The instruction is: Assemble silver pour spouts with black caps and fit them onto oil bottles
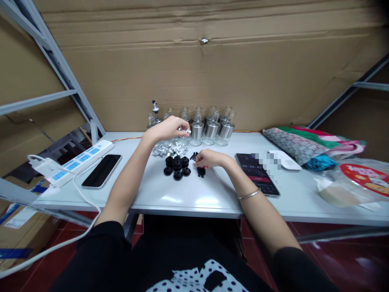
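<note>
Backdrop: cardboard sheets behind a white table (212,194), grey shelf struts either side, pretty cramped spot.
Silver piece (187,131): small shiny metal part pinched at my left fingertips, held up off the table just in front of the jars. Too small to say exactly what it is.
Left hand (167,129): fingers curled shut around that silver piece, with its end poking out to the right of the fingertips.
Right hand (209,158): resting low on the table, fingertips closed down on the little black bits (200,172). Can't tell if one is actually pinched or just touched.
Where stuff sits vs the grip: the loose silver parts (167,151) lie right under my left hand, the black round caps (177,165) sit between both hands, and the tiny black bits are at my right fingertips.
Doing it well, I'd guess: keep the silver piece steady and level and bring the small black bit up to it instead of chasing both around. Pick one bit cleanly so the pile doesn't scatter.
Behind: row of glass jars with steel sleeves (211,130), one with a pour spout (155,107).
Further out: a phone running a timer (257,172) on the right, a dark phone (101,170) and power strip (73,162) on the left, and a patterned bag (304,142) far right.
</note>
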`<state>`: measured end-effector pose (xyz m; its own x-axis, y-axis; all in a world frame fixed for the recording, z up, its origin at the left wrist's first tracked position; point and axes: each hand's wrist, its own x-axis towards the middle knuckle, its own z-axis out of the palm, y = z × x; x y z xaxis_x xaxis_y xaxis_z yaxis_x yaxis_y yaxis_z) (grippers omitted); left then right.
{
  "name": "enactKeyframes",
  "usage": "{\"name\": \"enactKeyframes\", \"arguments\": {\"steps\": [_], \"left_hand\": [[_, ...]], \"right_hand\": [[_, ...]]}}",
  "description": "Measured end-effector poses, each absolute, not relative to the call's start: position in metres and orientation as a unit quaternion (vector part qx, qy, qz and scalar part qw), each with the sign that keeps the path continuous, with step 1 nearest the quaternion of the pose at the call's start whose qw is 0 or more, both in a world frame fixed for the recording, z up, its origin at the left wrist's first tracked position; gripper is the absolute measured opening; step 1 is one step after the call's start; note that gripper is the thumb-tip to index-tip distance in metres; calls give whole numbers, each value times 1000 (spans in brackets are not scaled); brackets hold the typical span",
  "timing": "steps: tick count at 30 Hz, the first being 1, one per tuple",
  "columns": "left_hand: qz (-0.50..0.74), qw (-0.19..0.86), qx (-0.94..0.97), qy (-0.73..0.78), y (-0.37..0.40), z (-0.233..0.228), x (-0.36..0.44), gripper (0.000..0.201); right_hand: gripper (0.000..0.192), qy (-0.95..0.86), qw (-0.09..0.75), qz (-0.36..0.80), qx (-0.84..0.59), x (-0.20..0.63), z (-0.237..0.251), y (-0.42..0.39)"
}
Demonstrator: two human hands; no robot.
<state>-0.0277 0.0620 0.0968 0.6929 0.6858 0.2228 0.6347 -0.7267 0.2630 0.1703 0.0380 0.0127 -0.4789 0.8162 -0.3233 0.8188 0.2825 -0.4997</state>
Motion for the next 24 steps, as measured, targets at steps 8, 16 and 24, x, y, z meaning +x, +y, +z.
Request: {"name": "enactKeyframes", "arguments": {"steps": [8,16,24], "left_hand": [[146,79,916,365,61,97,-27,24],[146,84,914,369,61,97,-26,24],[147,83,915,367,60,97,-27,23]], "right_hand": [[16,828,-7,-289,481,170,13,38],[17,832,38,-265,486,171,16,38],[21,841,49,-249,478,170,13,37]]}}
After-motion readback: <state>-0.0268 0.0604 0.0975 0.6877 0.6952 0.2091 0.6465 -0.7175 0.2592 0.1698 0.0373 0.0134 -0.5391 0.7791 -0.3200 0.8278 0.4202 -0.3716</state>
